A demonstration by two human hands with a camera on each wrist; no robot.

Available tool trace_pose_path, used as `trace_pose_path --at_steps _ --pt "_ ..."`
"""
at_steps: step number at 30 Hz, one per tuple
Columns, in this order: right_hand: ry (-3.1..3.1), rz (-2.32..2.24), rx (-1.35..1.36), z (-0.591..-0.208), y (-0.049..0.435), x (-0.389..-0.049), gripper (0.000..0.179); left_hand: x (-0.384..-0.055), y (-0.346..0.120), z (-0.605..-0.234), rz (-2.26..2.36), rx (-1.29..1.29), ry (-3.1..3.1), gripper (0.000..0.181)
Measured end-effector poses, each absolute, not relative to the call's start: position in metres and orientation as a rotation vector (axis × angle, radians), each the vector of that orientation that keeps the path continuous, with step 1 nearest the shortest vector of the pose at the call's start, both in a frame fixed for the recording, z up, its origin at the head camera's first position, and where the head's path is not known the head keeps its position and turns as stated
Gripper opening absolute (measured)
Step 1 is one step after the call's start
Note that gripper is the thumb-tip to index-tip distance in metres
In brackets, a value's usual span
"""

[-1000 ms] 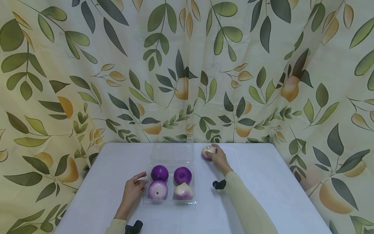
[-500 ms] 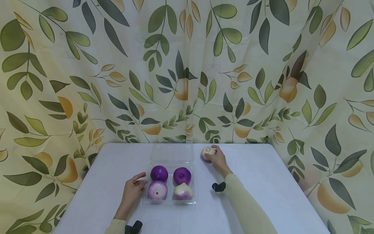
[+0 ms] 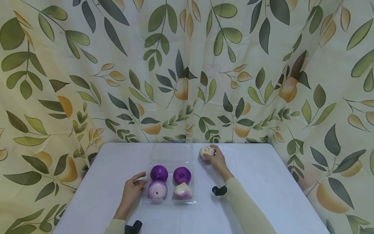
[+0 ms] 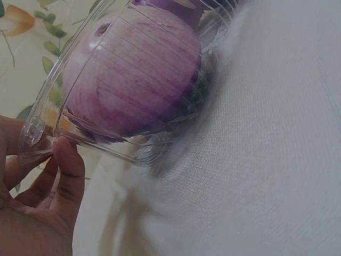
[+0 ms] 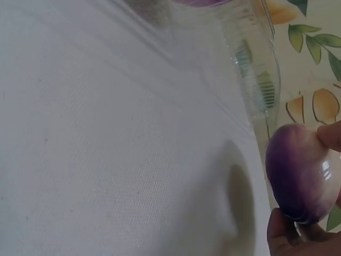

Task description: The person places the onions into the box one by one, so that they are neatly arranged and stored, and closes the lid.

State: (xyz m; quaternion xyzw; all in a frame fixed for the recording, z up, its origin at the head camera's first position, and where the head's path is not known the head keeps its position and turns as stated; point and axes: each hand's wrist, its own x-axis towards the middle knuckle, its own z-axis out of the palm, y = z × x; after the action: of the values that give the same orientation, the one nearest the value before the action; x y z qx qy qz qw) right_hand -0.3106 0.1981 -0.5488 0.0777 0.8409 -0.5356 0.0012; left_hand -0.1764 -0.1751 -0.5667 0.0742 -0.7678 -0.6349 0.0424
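My right hand [image 3: 217,160] grips a white-and-purple onion [image 3: 206,153] near the table's back edge, right of the container's lid. In the right wrist view, thumb and fingers hold that onion [image 5: 298,173] from opposite sides, and a shadow falls on the cloth nearby. A clear plastic clamshell container [image 3: 170,201] lies with its lid [image 3: 171,153] folded back. Two dark purple onions fill its far row; a paler purple onion [image 3: 157,190] and a white-purple one [image 3: 183,191] sit in front. My left hand [image 4: 40,197] pinches the container's left rim between thumb and fingers.
A white cloth covers the table [image 3: 248,208]. Behind it and along both sides hangs a leaf-patterned curtain [image 3: 187,81]. Black wrist devices [image 3: 219,190] stick out beside both forearms.
My right hand has shifted slightly left with the onion, toward the container's lid. The left hand and the container have stayed in place.
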Motion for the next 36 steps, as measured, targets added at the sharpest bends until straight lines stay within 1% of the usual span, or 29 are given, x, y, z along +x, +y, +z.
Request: trace_pose_path --at_steps 25,36 --pt "2.545 -1.766 0.305 -0.548 0.195 -0.294 0.067 -0.176 -0.176 -0.567 -1.94 0.225 -2.358 0.041" --pt "2.547 -1.804 0.263 -0.542 0.195 -0.285 0.068 -0.176 -0.176 -0.567 -1.938 0.229 -2.36 0.041"
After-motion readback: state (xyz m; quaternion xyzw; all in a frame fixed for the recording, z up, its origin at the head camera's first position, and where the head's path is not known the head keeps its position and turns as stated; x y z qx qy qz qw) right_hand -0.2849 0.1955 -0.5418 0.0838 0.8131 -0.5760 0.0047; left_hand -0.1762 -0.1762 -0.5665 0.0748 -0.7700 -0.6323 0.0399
